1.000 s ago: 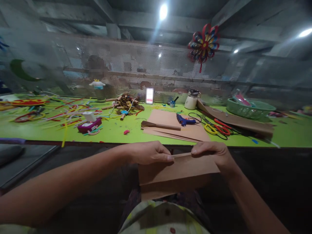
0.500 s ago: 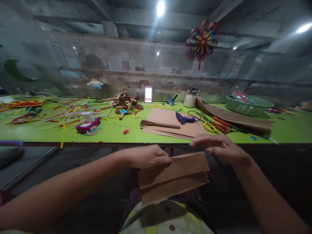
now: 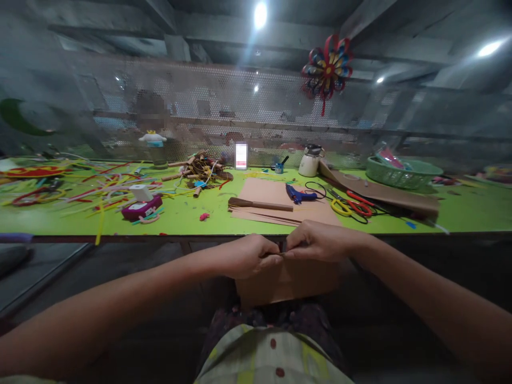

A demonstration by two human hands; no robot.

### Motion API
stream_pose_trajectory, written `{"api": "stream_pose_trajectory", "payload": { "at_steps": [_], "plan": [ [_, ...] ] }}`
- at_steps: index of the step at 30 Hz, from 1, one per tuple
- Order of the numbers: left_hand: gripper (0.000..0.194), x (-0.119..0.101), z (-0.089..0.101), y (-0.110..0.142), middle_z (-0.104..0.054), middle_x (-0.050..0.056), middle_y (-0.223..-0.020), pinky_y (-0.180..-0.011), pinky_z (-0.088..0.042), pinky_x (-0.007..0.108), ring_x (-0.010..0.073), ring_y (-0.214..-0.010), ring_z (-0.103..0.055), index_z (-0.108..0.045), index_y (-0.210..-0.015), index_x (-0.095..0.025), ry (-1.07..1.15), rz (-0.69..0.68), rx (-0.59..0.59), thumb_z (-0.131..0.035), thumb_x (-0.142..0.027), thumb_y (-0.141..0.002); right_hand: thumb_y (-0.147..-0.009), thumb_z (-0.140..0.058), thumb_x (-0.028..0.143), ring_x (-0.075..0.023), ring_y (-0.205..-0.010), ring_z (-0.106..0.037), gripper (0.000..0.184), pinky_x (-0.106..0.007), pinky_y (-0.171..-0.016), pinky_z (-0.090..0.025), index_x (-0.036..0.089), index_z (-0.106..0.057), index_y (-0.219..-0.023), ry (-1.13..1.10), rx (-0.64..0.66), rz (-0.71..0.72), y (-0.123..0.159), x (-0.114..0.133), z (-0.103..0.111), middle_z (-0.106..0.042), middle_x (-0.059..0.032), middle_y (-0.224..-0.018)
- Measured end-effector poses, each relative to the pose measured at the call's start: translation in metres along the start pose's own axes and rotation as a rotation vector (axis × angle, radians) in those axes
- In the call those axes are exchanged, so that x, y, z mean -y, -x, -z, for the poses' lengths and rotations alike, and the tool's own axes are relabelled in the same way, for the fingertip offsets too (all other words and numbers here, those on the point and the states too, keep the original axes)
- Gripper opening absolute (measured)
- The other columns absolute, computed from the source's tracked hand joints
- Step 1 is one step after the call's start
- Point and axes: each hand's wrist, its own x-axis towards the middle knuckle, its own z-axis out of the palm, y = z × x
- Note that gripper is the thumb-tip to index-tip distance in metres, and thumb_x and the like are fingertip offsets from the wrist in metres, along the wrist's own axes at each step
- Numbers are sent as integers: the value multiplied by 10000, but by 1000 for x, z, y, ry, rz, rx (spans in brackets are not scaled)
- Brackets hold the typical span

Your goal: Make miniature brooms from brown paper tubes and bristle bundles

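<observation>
Fingers [image 3: 273, 260] of the left hand [image 3: 246, 256] are closed on the upper edge of a brown paper piece [image 3: 288, 282] in the head view, and those of the right hand [image 3: 322, 242] pinch the same edge just beside them. This piece hangs over the lap, nearer the body than the paper stack [image 3: 260, 189] on the green table [image 3: 180, 218]. On the stack lie a brown paper tube [image 3: 268, 205] with a flared end and a blue glue gun [image 3: 302, 196]. Right of the stack are yellow-handled scissors [image 3: 341, 207] and red-handled scissors [image 3: 357, 202]; left of it, a purple device [image 3: 141, 209]; behind it, a lit phone [image 3: 241, 156].
</observation>
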Motion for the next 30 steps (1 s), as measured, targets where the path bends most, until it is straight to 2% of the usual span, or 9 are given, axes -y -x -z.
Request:
{"api": "stream_pose_trajectory", "payload": {
  "at_steps": [3,10,16,20,24,30],
  "plan": [
    [403,2,-2,0,-344,-47,-534,-460,-187,213,85,-524,-271,-496,-613,-138,-27,62,-58,-364,-420,-867,-836,-460,197,-102,-608,-502,260,-191,-564,-359,64,-683,-813,17,5,11,-2,2,3,-620,-14,-679],
    [431,9,7,0,-294,-43,-578,-466,-213,209,86,-536,-256,-476,-645,-145,82,55,85,-357,-495,-867,-815,-540,322,-99,-589,-489,295,-196,-551,-359,78,-703,-784,-56,15,-31,3,-11,14,-579,2,-634],
    [463,11,9,3,-298,-40,-585,-475,-216,211,86,-543,-256,-475,-632,-147,183,41,61,-377,-545,-846,-770,-602,428,-118,-621,-496,356,-226,-581,-369,88,-697,-720,-222,-46,-135,28,-27,28,-561,-10,-639],
    [467,9,9,3,-244,-46,-570,-468,-183,225,84,-529,-210,-431,-600,-158,248,78,56,-409,-569,-822,-789,-556,482,-103,-577,-439,425,-240,-564,-342,108,-623,-599,-234,-104,-157,44,-28,31,-484,15,-591],
    [462,12,9,3,-258,-46,-570,-474,-181,230,84,-530,-207,-451,-603,-156,292,86,59,-432,-569,-810,-804,-530,496,-96,-565,-392,439,-243,-555,-316,135,-541,-554,-240,-124,-147,54,-30,31,-422,29,-581],
    [476,26,8,20,-357,-43,-556,-495,-288,207,85,-514,-316,-442,-609,-162,415,193,85,-447,-603,-790,-798,-540,476,-83,-533,-325,435,-229,-501,-258,161,-435,-518,-222,-188,-205,60,-37,27,-354,43,-550]
  ]
}}
